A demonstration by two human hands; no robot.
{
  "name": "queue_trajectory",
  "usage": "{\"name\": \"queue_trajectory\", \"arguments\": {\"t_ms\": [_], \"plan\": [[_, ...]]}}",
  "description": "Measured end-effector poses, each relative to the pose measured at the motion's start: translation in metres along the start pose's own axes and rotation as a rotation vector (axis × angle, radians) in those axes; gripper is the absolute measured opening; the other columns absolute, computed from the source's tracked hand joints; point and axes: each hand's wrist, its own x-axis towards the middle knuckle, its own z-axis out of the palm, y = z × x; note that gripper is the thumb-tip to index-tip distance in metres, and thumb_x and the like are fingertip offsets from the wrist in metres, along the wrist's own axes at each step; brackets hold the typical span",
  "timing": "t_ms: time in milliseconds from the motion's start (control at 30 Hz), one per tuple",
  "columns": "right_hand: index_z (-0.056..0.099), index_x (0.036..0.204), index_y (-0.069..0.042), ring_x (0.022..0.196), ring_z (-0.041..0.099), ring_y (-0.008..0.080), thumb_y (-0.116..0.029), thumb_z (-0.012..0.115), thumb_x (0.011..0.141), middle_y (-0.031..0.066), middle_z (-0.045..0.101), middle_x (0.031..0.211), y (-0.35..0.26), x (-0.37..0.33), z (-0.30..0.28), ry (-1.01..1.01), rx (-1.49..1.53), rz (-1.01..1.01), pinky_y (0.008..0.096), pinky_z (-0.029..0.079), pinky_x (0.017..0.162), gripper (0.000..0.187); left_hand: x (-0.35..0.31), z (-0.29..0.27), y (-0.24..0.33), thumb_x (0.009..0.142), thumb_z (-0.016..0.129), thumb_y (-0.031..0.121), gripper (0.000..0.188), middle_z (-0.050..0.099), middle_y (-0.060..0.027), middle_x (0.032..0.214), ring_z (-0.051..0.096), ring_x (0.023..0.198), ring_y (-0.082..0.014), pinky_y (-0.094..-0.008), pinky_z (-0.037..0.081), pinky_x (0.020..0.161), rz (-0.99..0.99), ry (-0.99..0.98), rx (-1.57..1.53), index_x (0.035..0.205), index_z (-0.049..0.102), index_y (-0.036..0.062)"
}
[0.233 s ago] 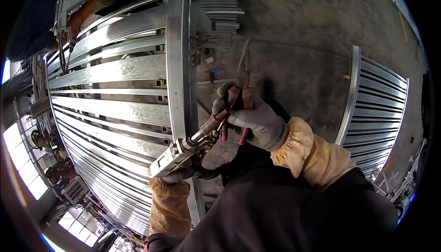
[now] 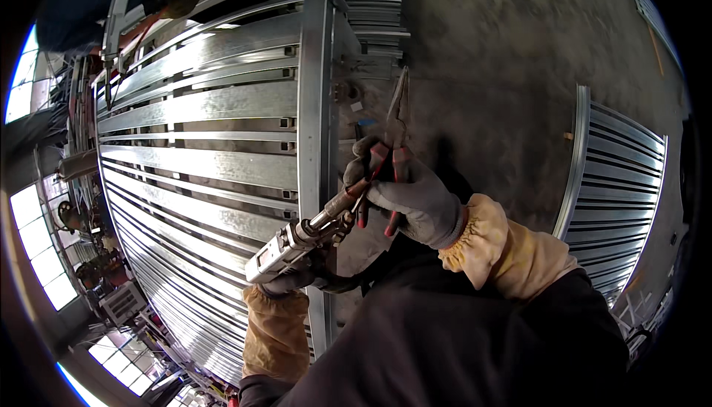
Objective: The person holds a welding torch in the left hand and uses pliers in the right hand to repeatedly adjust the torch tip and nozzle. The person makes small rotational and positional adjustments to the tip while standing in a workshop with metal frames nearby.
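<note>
My left hand [image 2: 291,279], in a dark glove with a tan cuff, is closed around the pale body of a welding gun [image 2: 285,250]. The gun points up and to the right, its front end close against my right hand. In my right hand [image 2: 419,203], grey-gloved, are long-nose pliers [image 2: 398,114] with red and black handles. Their jaws point away from me and look nearly closed. The gun's tip is partly hidden by the gloved fingers and the plier handles, so I cannot tell whether it touches the pliers.
A large galvanized metal frame of parallel slats [image 2: 200,166] lies to my left, with its thick edge beam [image 2: 315,103] beside my hands. A smaller slatted panel [image 2: 612,184] is on the right. Another welding gun [image 2: 115,32] stands at far left, near a person's dark clothing [image 2: 67,17].
The slatted frame and surroundings have shifted rightward in view. Both hands keep their holds on the welding gun and pliers, almost unmoved in the picture.
</note>
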Motion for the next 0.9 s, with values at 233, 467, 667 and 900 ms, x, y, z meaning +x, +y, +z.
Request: {"name": "queue_trajectory", "arguments": {"t_ms": [233,467,667,900], "plan": [[0.046,0.136,-0.004,0.093,0.069,0.0179,-0.005,0.057,0.094,0.0082,0.069,0.11,0.026,-0.021,0.052,-0.059,-0.203,-0.068,0.026,0.053,0.059,0.043,-0.048,-0.009,0.024,0.076,0.081,0.01,0.026,0.067,-0.0097,0.092,0.066,0.088,-0.0232,-0.037,0.054,0.082,0.255,0.081,0.226,0.094,0.067,-0.0032],[0.042,0.132,-0.007,0.1,0.067,0.0195,-0.001,0.064,0.092,0.0109,0.064,0.111,0.046,-0.05,0.06,-0.083,-0.175,0.114,0.0324,0.058,0.072,0.046,-0.11,-0.016,0.059,0.078,0.079,0.004,0.032,0.069,-0.0114,0.097,0.069,0.093,-0.0282,-0.0402,0.057,0.086,0.162,0.129,0.117,0.107,0.068,-0.005],[0.045,0.129,-0.003,0.105,0.063,0.0163,0.0,0.066,0.088,0.0088,0.063,0.111,0.069,-0.077,0.057,-0.401,-0.555,0.321,0.0329,0.048,0.095,0.047,-0.178,-0.058,0.032,0.084,0.077,0.012,0.044,0.07,-0.0186,0.111,0.071,0.104,-0.0317,-0.0451,0.06,0.089,-0.023,0.295,-0.121,0.122,0.062,-0.0054],[0.043,0.138,0.0,0.102,0.061,0.0147,-0.003,0.06,0.09,0.0074,0.062,0.108,0.071,-0.073,0.047,-0.33,-0.708,0.265,0.0325,0.048,0.091,0.05,-0.174,-0.043,0.056,0.086,0.077,0.016,0.045,0.069,-0.0223,0.116,0.07,0.107,-0.0341,-0.0487,0.058,0.094,0.147,0.154,0.025,0.122,0.06,-0.0047]]}}
